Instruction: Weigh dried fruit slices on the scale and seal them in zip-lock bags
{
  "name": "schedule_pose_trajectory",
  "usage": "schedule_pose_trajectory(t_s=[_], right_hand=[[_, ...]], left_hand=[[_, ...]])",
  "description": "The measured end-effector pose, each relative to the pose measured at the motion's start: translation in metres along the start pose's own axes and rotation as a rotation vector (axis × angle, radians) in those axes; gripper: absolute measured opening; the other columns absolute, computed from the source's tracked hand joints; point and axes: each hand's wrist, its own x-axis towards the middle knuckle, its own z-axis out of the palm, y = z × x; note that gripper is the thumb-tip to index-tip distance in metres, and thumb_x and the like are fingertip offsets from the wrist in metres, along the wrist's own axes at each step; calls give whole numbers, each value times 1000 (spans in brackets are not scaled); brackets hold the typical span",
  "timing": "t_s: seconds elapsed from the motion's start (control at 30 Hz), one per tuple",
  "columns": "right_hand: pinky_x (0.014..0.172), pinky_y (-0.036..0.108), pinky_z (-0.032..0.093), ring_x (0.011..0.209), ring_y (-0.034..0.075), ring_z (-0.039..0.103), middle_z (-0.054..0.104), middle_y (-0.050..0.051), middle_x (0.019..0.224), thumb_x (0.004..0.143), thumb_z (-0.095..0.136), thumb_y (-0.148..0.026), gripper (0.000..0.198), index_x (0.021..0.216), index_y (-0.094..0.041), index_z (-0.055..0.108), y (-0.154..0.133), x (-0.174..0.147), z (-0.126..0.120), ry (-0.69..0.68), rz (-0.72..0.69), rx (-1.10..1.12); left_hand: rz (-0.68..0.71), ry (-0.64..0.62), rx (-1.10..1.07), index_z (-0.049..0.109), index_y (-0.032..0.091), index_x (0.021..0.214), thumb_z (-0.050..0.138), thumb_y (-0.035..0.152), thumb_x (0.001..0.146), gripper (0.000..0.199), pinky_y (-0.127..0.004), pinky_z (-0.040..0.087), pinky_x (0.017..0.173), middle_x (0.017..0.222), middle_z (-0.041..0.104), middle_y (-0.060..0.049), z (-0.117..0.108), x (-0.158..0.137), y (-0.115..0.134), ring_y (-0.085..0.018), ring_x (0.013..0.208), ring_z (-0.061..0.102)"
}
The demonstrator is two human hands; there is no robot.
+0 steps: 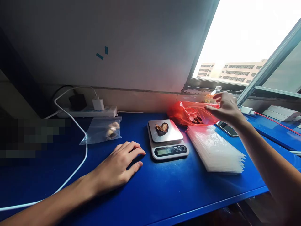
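My left hand [123, 161] rests on the blue table, palm down, fingers loosely spread and holding nothing. Just right of it stands a white kitchen scale [154, 146] with a metal plate. A dried, curled brown piece [162, 128] lies on that plate; the digits on the display are too small to read surely. Over the right side of a red plastic bag [178, 111] hovers my right hand [224, 106], thumb and fingers apart. I cannot tell whether the thumb touches the bag. More dark dried pieces [197, 120] show in the bag's mouth.
A stack of clear plastic bags [216, 150] lies right of the scale. On the left are a zip bag [97, 128] with pale pieces inside, a power strip [109, 111] and a looping white cable [86, 150]. A phone [227, 129] and a bottle [217, 90] sit behind my right hand.
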Motion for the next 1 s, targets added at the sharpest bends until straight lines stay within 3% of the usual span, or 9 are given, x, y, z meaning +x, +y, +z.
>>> schedule_pose_trajectory(t_s=[0.07,0.23,0.37,0.53,0.63,0.73,0.8,0.9,1.0], right_hand=[[89,37,44,103,27,55,58,15,111,78,63,-34,28,101,-18,59,-22,-4,0,-23,-32,123],[63,33,49,67,20,59,63,5,73,75,69,-43,28,85,-18,61,-43,-1,26,-477,233,541],[56,28,50,63,17,61,67,7,76,82,60,-38,23,89,-16,63,-39,3,44,-410,255,675],[56,25,50,74,16,65,68,9,100,75,63,-24,32,106,-18,57,-61,6,40,-203,254,745],[68,26,51,81,16,65,70,4,95,73,59,-14,26,99,-21,58,-88,-2,31,-172,-23,651],[72,27,49,80,16,66,72,1,89,73,50,-5,32,98,-24,59,-104,-13,20,-314,-425,454],[73,27,49,85,16,67,73,0,94,72,46,0,42,103,-25,58,-100,-13,14,-394,-503,426],[71,26,50,91,17,67,72,5,98,72,43,2,47,112,-21,54,-73,4,10,-321,-280,443],[68,27,50,85,19,67,72,10,94,79,47,-4,27,99,-14,62,-41,22,15,-243,-9,312]], left_hand=[[1,-3,8,63,27,114,49,36,94,26,-40,47,96,121,60,-5,-1,1,0,-24,109,57],[8,13,10,63,28,114,49,36,95,26,-41,47,95,120,60,-4,2,-1,-2,-24,108,57],[11,78,-13,64,30,114,50,36,94,25,-40,47,95,118,62,-4,6,-4,-4,-24,105,58],[46,48,25,64,30,114,50,37,94,25,-39,48,94,119,61,-3,6,-4,-8,-24,107,58],[54,51,32,64,29,114,50,35,94,25,-39,49,94,118,62,-4,5,-3,-8,-24,106,59],[46,24,41,63,28,116,49,33,95,26,-39,50,92,119,61,-5,2,-4,-6,-24,106,58],[47,-1,47,63,28,117,49,31,95,27,-39,49,92,121,60,-5,1,-6,-4,-24,107,58],[48,-13,45,62,29,118,48,30,94,27,-41,48,94,121,59,-5,2,-8,-3,-24,109,57],[34,37,27,62,29,116,49,29,94,26,-41,46,94,121,59,-4,5,-9,-3,-24,109,56]])
